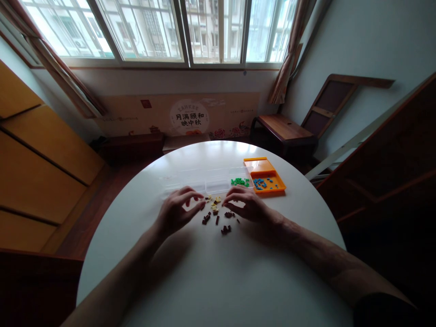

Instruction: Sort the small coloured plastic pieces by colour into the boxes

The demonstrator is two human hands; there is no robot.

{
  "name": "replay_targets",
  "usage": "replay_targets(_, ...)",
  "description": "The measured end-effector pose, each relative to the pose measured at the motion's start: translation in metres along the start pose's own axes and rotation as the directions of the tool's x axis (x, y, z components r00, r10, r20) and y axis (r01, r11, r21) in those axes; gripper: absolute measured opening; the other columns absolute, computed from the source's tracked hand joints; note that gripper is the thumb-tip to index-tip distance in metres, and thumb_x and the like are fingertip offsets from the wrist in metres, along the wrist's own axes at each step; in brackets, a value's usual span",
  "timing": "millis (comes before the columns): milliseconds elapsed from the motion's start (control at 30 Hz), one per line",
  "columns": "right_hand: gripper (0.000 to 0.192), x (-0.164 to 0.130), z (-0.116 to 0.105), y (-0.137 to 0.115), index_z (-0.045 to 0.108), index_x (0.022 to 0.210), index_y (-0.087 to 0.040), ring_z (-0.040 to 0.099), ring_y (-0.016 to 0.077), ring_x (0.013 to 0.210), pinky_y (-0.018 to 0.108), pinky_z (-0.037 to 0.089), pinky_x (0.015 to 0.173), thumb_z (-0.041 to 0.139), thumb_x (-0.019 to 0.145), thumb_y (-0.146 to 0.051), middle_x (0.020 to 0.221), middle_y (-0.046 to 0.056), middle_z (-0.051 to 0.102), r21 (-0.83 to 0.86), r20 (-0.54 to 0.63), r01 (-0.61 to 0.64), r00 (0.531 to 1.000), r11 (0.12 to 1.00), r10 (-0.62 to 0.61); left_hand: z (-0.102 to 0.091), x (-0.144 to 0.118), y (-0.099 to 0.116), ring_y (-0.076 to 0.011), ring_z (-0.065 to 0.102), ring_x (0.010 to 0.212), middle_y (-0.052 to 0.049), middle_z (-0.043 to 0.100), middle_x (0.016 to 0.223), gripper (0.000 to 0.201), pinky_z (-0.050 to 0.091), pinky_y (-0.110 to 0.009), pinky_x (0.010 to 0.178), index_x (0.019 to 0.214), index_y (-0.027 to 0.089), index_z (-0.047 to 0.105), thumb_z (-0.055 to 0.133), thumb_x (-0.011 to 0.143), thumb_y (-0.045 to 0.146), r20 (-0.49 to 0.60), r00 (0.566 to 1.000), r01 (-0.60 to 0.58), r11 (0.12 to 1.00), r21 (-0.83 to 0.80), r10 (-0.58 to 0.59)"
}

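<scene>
Two hands rest near the middle of the round white counter, over a little pile of brown and yellow bricks. The left hand is half curled and the right hand is bent with fingertips pinched low; whether either grips a brick, I cannot tell. It looks like sorting by color, which calls for picking one small brick. Toward the far edge sit a clear box with green bricks and an orange tray with blue bricks. A wall poster reads 月满颐和 映中秋.
</scene>
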State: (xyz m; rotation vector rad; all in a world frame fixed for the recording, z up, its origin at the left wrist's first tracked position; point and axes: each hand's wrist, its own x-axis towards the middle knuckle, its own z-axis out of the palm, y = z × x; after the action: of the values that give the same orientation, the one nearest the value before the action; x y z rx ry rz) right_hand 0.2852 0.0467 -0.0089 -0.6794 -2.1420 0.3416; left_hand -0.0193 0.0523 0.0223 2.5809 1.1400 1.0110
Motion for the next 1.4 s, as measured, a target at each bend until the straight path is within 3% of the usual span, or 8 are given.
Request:
replay_targets(167, 0.009, 0.001, 0.001, -0.004, 0.08, 0.113, -0.025, 0.072, 0.0194, 0.095, 0.037, 0.064, 0.087, 0.075, 0.106, -0.025, 0.104, 0.006, 0.074, 0.17, -0.012, 0.006, 1.0, 0.985, -0.004, 0.031, -0.001, 0.022, -0.0144, 0.064, 0.073, -0.008, 0.076, 0.097, 0.021, 0.059, -0.031, 0.072, 0.109, 0.022, 0.083, 0.077, 0.102, 0.04, 0.026, 0.997, -0.063, 0.967, -0.248, 0.072)
replay_targets(333, 0.008, 0.002, 0.001, -0.005, 0.081, 0.111, -0.025, 0.072, 0.0189, 0.092, 0.036, 0.063, 0.084, 0.077, 0.104, -0.025, 0.101, 0.006, 0.074, 0.22, -0.036, 0.006, 0.999, 0.976, 0.002, 0.037, 0.001, 0.027, -0.0138, 0.063, 0.071, -0.007, 0.076, 0.091, 0.019, 0.058, -0.028, 0.066, 0.104, 0.021, 0.084, 0.08, 0.1, 0.038, 0.001, 0.999, -0.049, 0.931, -0.362, 0.053)
replay_targets(833, 0.005, 0.0, 0.004, -0.001, 0.077, 0.107, -0.024, 0.07, 0.0206, 0.093, 0.037, 0.061, 0.086, 0.076, 0.105, -0.028, 0.102, 0.006, 0.075, 0.178, -0.018, 0.009, 1.0, 0.984, -0.006, 0.038, 0.002, 0.029, -0.0128, 0.062, 0.068, -0.005, 0.076, 0.086, 0.013, 0.058, -0.03, 0.071, 0.094, 0.021, 0.083, 0.077, 0.101, 0.031, -0.043, 0.993, -0.119, 0.954, -0.276, 0.111)
replay_targets(933, 0.006, -0.001, 0.004, -0.002, 0.073, 0.105, -0.023, 0.066, 0.022, 0.092, 0.038, 0.059, 0.085, 0.073, 0.106, -0.028, 0.098, 0.006, 0.074, 0.022, 0.009, -0.014, 1.0, 1.0, 0.014, 0.03, 0.004, 0.022, -0.0124, 0.062, 0.067, -0.004, 0.077, 0.087, 0.014, 0.056, -0.03, 0.074, 0.093, 0.021, 0.082, 0.077, 0.101, 0.031, -0.052, 0.991, -0.131, 0.974, -0.182, 0.123)
replay_targets(1033, 0.008, -0.002, 0.006, -0.001, 0.073, 0.112, -0.022, 0.063, 0.024, 0.095, 0.039, 0.056, 0.086, 0.066, 0.107, -0.023, 0.097, 0.006, 0.071, -0.194, 0.052, -0.04, 0.997, 0.98, 0.051, 0.013, 0.007, 0.005, -0.0111, 0.061, 0.065, -0.002, 0.078, 0.088, 0.016, 0.053, -0.031, 0.077, 0.091, 0.023, 0.083, 0.075, 0.101, 0.033, -0.083, 0.991, -0.101, 0.995, 0.01, 0.101)
replay_targets(1233, 0.037, -0.003, 0.007, -0.002, 0.069, 0.143, -0.025, 0.058, 0.0271, 0.105, 0.041, 0.053, 0.092, 0.063, 0.107, -0.019, 0.112, 0.01, 0.069, -0.436, 0.187, -0.032, 0.974, 0.899, 0.125, -0.037, 0.006, -0.038, -0.0134, 0.057, 0.066, -0.003, 0.076, 0.093, 0.024, 0.05, -0.029, 0.07, 0.094, 0.022, 0.083, 0.072, 0.099, 0.043, -0.178, 0.969, 0.199, 0.969, 0.145, -0.172)
replay_targets(1400, 0.037, -0.005, 0.007, 0.001, 0.071, 0.141, -0.026, 0.056, 0.0267, 0.105, 0.04, 0.051, 0.091, 0.065, 0.106, -0.018, 0.11, 0.009, 0.068, -0.443, 0.213, -0.021, 0.969, 0.896, 0.128, -0.061, -0.002, -0.059, -0.0145, 0.056, 0.067, -0.001, 0.075, 0.092, 0.026, 0.043, -0.029, 0.065, 0.09, 0.024, 0.083, 0.07, 0.095, 0.047, -0.146, 0.945, 0.322, 0.909, 0.264, -0.292)
